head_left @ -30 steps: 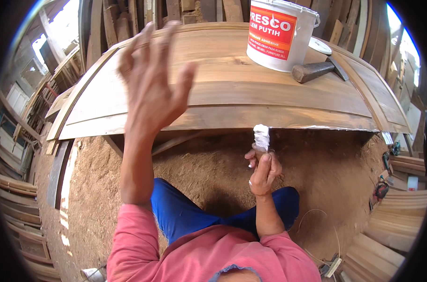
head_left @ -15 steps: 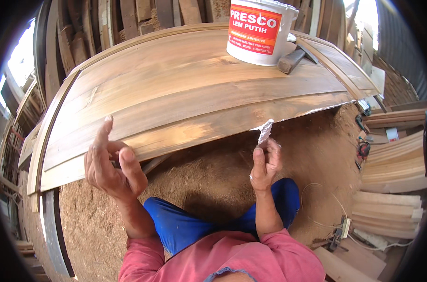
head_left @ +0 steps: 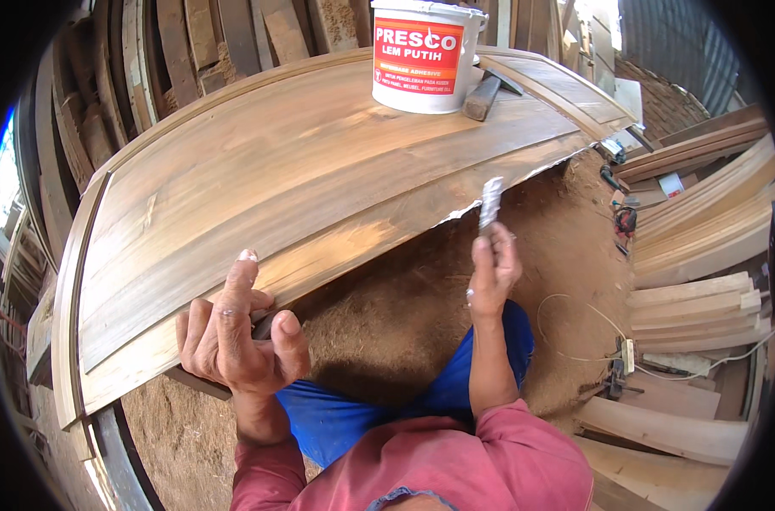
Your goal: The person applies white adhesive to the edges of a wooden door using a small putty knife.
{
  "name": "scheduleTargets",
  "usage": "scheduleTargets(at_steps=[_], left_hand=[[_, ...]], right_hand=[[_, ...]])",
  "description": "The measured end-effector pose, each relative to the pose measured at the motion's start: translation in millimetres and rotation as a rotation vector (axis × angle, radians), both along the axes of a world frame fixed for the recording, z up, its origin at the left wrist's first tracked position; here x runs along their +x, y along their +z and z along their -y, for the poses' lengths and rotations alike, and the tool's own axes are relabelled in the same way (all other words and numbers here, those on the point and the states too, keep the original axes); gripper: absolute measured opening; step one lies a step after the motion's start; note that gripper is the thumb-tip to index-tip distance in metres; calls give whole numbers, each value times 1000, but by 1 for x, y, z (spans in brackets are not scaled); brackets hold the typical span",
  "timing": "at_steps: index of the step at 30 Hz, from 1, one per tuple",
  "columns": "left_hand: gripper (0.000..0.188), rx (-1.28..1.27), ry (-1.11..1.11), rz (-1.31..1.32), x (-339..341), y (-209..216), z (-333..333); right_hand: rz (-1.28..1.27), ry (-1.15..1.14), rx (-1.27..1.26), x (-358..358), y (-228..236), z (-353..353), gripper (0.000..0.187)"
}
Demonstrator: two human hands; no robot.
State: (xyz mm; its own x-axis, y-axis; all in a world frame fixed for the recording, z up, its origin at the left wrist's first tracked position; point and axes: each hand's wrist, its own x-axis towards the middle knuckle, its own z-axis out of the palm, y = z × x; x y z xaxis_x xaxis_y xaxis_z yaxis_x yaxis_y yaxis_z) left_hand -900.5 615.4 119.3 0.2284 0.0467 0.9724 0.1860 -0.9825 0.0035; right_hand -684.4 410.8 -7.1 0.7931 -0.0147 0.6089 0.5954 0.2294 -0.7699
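Note:
A wooden door panel (head_left: 319,187) lies across the view in front of me, with white glue (head_left: 462,212) along part of its near edge. My right hand (head_left: 495,277) pinches a thin flat spreader (head_left: 490,204) coated in white glue, held close to that edge. At the panel's near left edge is my left hand (head_left: 242,341), index finger stretched out with a white smear on its tip. Its thumb stands apart and the other fingers are partly curled. I see nothing held in it; a dark wooden piece (head_left: 201,383) shows behind it, under the panel.
A white glue bucket (head_left: 421,68) with a red label stands on the panel's far side, a hammer (head_left: 483,97) beside it. Planks (head_left: 694,315) are stacked at right, near a red and black power tool (head_left: 625,223) and a cable. Sawdust covers the ground (head_left: 566,247).
The view has shifted, so the bucket sits farther left. More white glue shows on the edge beside the spreader, which is now more upright. My left hand appears nearer the panel's edge.

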Motion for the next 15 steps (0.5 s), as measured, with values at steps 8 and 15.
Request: scheduleTargets(at_steps=[8, 15], left_hand=[[47, 7, -73, -29, -7, 2, -3], [46, 29, -120, -51, -14, 4, -6]], right_hand=[[-106, 26, 236, 24, 4, 16, 27], [-200, 387, 256, -2, -15, -4, 39]])
